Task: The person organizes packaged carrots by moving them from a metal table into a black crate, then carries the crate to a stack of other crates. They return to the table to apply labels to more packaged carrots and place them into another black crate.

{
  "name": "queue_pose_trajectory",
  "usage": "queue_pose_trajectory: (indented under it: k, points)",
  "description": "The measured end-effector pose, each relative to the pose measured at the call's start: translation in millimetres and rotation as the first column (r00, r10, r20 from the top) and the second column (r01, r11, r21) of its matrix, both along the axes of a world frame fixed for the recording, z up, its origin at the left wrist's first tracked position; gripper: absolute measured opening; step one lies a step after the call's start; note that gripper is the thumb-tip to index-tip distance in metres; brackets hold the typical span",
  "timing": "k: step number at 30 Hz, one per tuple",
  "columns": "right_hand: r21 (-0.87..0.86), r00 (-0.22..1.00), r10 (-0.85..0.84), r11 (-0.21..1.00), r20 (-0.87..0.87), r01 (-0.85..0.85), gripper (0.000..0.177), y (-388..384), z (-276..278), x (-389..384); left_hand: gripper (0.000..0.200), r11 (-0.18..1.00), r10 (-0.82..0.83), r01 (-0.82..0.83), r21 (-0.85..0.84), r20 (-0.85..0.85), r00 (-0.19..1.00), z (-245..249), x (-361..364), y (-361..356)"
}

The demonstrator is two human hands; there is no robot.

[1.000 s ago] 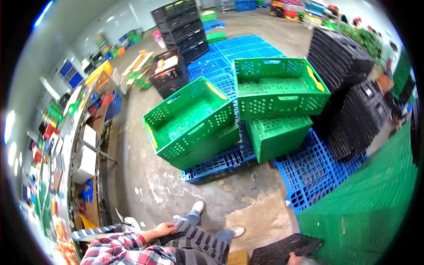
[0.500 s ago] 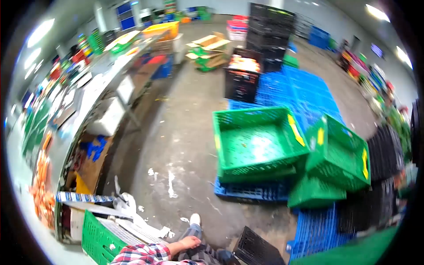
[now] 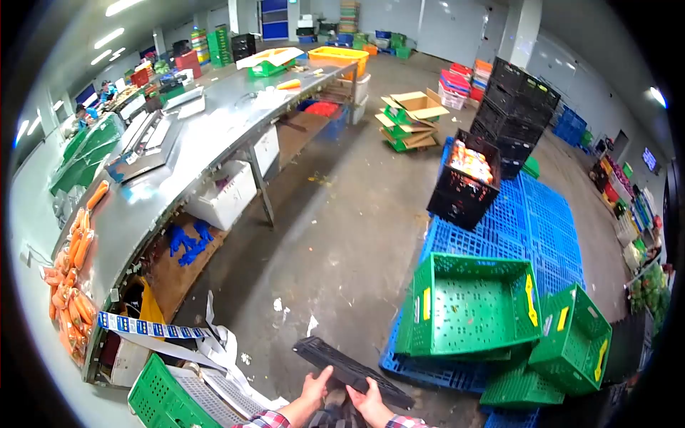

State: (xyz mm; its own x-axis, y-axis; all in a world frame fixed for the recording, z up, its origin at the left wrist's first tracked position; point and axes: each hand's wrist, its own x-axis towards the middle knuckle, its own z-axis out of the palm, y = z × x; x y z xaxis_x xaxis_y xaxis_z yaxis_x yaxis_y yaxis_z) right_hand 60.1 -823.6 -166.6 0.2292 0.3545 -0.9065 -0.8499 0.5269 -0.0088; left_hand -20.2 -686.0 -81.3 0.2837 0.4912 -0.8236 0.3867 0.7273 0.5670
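Observation:
Low in the head view, a black plastic crate is held tilted in front of my body, seen nearly edge-on. My left hand is closed on its near edge. Further along that same edge, my right hand grips it with the thumb on top. To the left of my hands is a green crate with grey perforated panels, standing by the workbench. Green crates are stacked on blue pallets to the right.
A long metal workbench runs along the left, with bagged carrots at its near end. Label strips hang off it. A filled black crate and tall black stacks stand on blue pallets. Scraps litter the floor.
The black crate has come up off the floor into both hands. My left hand has moved right, and my right hand has entered view. The camera has turned left.

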Motion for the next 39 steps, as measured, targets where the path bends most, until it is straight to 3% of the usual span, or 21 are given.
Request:
queue_pose_trajectory:
  k: [3,5,7,8,10,13,15,17,19,20,21,22,23,25,27,30,31,33,35,37,39]
  points:
    - [-0.119,0.98,0.159,0.982,0.123,-0.144,0.037,96,2,40,0.092,0.926,0.375,-0.373,0.054,-0.057,0.925,-21,38,56]
    - [-0.248,0.934,0.302,0.935,0.189,-0.252,0.04,146,27,62,0.066,0.83,0.553,-0.557,0.025,0.086,0.829,-38,58,99]
    - [-0.306,0.871,0.421,0.889,0.253,-0.341,0.043,181,24,82,0.048,0.792,0.587,-0.61,0.02,0.248,0.771,-49,71,138]
    - [-0.296,0.833,0.465,0.875,0.299,-0.382,0.046,196,16,93,0.036,0.746,0.657,-0.665,-0.042,0.213,0.723,-53,79,155]
    - [-0.359,0.751,0.558,0.822,0.354,-0.441,0.039,227,-2,116,0.038,0.709,0.694,-0.703,-0.048,0.22,0.685,-63,94,175]
    - [-0.673,0.305,0.855,0.519,0.42,-0.527,0.032,226,-56,146,0.042,0.683,0.725,-0.729,-0.042,0.163,0.67,-100,108,195]
    - [-0.842,-0.09,0.929,0.282,0.36,-0.461,0.029,204,-84,165,0.044,0.577,0.817,-0.813,-0.08,0.083,0.571,-131,110,213]
    - [-0.981,-0.416,0.888,0.18,0.195,-0.075,0.031,191,-95,182,0.046,0.695,0.715,-0.718,0.039,0.072,0.696,-149,105,235]
    - [-0.967,-0.337,0.917,0.15,0.215,-0.207,0.038,199,-84,201,0.041,0.743,0.637,-0.648,0.169,0.12,0.762,-152,120,242]
    - [-0.936,-0.192,0.971,0.068,0.142,-0.344,0.042,212,-66,206,0.042,0.746,0.628,-0.631,0.211,0.091,0.773,-160,119,249]
    - [-0.996,-0.314,0.946,0.058,0.079,-0.074,0.044,220,-41,213,0.042,0.746,0.62,-0.615,0.255,0.072,0.781,-166,123,260]
    - [-0.977,-0.235,0.971,0.0,0.051,-0.212,0.041,232,-3,231,0.04,0.718,0.634,-0.641,0.272,0.126,0.763,-157,128,274]
    - [-0.979,-0.337,0.927,0.115,0.168,-0.171,0.043,216,-25,251,0.045,0.669,0.623,-0.617,0.415,0.141,0.77,-159,134,284]
    - [-0.969,-0.436,0.899,-0.073,0.038,-0.234,0.043,220,7,289,0.056,0.669,0.525,-0.464,0.581,0.072,0.848,-159,132,302]
    - [-0.957,-0.566,0.81,-0.265,-0.153,-0.121,0.05,230,9,299,0.071,0.786,0.39,-0.141,0.602,-0.305,0.869,-134,127,302]
    - [-0.908,-0.515,0.78,-0.419,-0.355,-0.007,0.055,245,7,303,0.068,0.774,0.013,0.216,0.595,-0.356,0.934,-131,85,313]
    - [-0.869,-0.519,0.734,-0.494,-0.438,0.034,0.054,244,12,304,0.067,0.739,-0.109,0.341,0.581,-0.397,0.911,-113,72,320]
    - [-0.743,-0.621,0.552,-0.665,-0.557,0.076,0.064,227,12,310,0.062,0.717,-0.35,0.616,0.326,-0.596,0.722,-48,54,339]
    - [-0.752,-0.732,0.505,-0.659,-0.458,0.016,0.068,218,20,287,0.063,0.745,-0.447,0.662,0.079,-0.678,0.584,-66,27,329]
    - [-0.772,-0.682,0.588,-0.633,-0.434,-0.056,0.068,209,10,239,0.068,0.759,-0.208,0.542,0.36,-0.655,0.726,-120,-3,294]
    - [-0.83,-0.631,0.685,-0.546,-0.364,-0.114,0.072,207,-4,217,0.07,0.735,-0.188,0.56,0.383,-0.678,0.71,-130,-7,295]
